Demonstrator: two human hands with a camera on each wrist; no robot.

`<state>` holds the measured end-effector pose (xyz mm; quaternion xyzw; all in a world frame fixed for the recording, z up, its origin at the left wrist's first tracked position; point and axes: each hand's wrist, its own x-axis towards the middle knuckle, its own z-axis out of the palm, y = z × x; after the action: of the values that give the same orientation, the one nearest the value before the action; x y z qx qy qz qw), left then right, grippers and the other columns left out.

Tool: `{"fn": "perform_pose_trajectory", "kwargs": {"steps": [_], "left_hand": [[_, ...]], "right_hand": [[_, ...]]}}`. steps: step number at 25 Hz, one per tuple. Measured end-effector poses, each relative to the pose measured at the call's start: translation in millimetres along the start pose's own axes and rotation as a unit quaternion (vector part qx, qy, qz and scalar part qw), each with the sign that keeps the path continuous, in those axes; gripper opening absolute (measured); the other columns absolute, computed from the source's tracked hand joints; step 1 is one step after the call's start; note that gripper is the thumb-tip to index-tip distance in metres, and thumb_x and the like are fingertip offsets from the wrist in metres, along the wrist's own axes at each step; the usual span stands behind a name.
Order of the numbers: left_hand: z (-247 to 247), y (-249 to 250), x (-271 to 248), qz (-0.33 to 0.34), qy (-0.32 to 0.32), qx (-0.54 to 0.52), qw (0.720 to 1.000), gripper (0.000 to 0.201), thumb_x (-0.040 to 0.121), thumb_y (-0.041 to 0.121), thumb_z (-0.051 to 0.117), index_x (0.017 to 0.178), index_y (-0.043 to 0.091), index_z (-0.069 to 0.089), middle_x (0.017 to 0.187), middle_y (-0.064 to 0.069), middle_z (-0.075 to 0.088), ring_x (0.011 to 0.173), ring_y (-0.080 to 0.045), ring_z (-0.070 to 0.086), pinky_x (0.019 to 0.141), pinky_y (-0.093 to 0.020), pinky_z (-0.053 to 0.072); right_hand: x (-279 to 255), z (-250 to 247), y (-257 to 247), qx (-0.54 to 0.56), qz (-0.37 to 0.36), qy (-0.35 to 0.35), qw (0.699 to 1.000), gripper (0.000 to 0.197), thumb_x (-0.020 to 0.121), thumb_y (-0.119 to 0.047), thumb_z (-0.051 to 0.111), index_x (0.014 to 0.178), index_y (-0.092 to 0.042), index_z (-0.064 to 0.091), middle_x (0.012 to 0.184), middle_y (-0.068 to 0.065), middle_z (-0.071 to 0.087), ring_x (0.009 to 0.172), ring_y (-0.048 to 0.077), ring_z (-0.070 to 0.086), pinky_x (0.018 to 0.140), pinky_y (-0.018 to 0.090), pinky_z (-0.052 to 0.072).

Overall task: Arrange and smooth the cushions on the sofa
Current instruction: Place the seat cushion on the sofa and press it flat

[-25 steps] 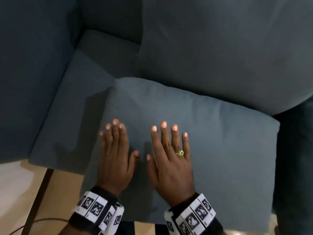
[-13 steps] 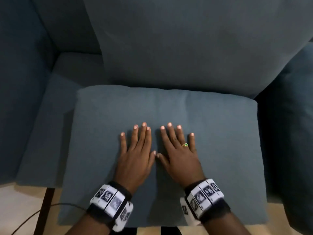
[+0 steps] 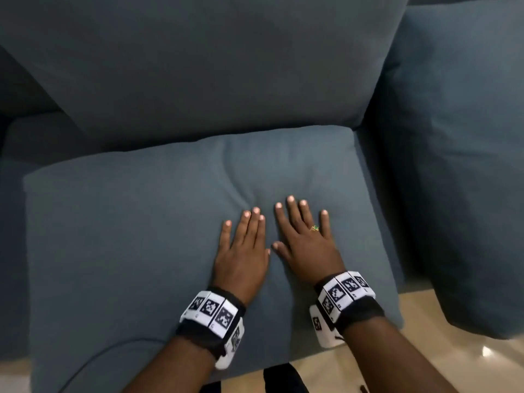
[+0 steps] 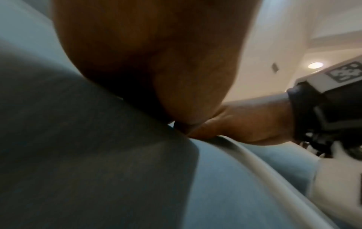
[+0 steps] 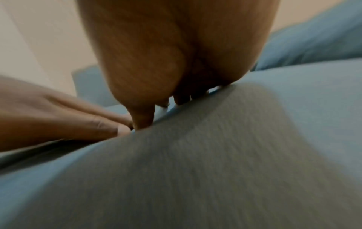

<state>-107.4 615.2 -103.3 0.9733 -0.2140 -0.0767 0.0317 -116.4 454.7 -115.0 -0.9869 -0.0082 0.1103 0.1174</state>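
Here the blue-grey sofa (image 3: 42, 137) fills almost the whole head view, its big back cushion (image 3: 198, 66) leaning upright across the top and a second back cushion (image 3: 453, 165) standing to the right of it, with its lower corner hanging over the pale floor (image 3: 439, 358). In front of the first back cushion lies the flat cushion (image 3: 127, 251), lengthwise on the seat, its far edge touching the foot of the back cushion and its near edge reaching over the front of the sofa toward the floor. The fabric shows shallow creases running from its far edge down to the fingertips. Both hands rest palm-down on the right half of this cushion, side by side, thumbs nearly touching. The left hand (image 3: 243, 251) lies flat with its fingers straight and close together, pressing on the cover and gripping nothing. The right hand (image 3: 306, 242) lies flat too, its fingers straight and slightly spread, likewise pressing on the fabric. In the left wrist view the heel of the left hand (image 4: 156, 62) sinks into the cushion (image 4: 78, 155), and the right hand (image 4: 245, 124) sits just beside it. In the right wrist view the right hand (image 5: 176, 54) meets the cushion (image 5: 215, 155) with the left hand (image 5: 58, 116) close by. Each wrist carries a black band with white marker tiles (image 3: 212, 310). A small ring (image 3: 314, 228) with a green stone sits on the right hand.
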Motion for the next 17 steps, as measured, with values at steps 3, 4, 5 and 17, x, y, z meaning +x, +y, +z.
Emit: {"fn": "perform_pose_trajectory", "kwargs": {"steps": [3,4,5,17], "left_hand": [[-2.7,29.4,20.3,-0.008,0.025,-0.037,0.999,0.069,0.103,0.038,0.035,0.16,0.004,0.014,0.168,-0.013,0.008,0.156,-0.031,0.008,0.124,-0.057,0.011],[-3.4,42.4,25.9,0.009,0.033,-0.038,0.999,0.068,0.103,0.036,0.032,0.16,0.005,0.011,0.169,-0.012,0.004,0.156,-0.03,0.004,0.124,-0.055,0.007],[-1.5,54.9,31.7,0.031,0.026,-0.025,0.999,0.069,0.103,0.036,0.035,0.16,0.005,0.012,0.169,-0.01,0.003,0.156,-0.028,0.005,0.125,-0.055,0.004],[16.0,143.8,47.1,0.092,0.018,-0.007,0.996,0.075,0.101,0.043,0.034,0.16,0.005,0.009,0.169,-0.013,0.002,0.156,-0.028,0.002,0.124,-0.058,0.002]], "right_hand": [[6.8,-10.5,35.3,0.059,0.017,0.069,0.996,0.071,0.102,-0.039,0.043,0.163,-0.031,0.006,0.166,-0.006,-0.012,0.157,0.024,-0.008,0.126,0.054,0.001],[6.3,-14.5,49.1,0.071,0.044,0.088,0.993,0.067,0.103,-0.038,0.04,0.162,-0.031,0.008,0.166,-0.007,-0.011,0.157,0.023,-0.007,0.126,0.05,0.002],[5.8,-14.5,61.6,0.07,0.069,0.068,0.993,0.065,0.104,-0.042,0.035,0.162,-0.033,0.006,0.167,-0.007,-0.01,0.157,0.022,-0.007,0.126,0.052,0.003],[-31.8,-3.4,156.3,0.246,0.136,0.1,0.954,0.071,0.105,-0.042,0.044,0.163,-0.021,0.007,0.169,-0.003,-0.006,0.157,0.018,-0.008,0.128,0.041,0.007]]}}
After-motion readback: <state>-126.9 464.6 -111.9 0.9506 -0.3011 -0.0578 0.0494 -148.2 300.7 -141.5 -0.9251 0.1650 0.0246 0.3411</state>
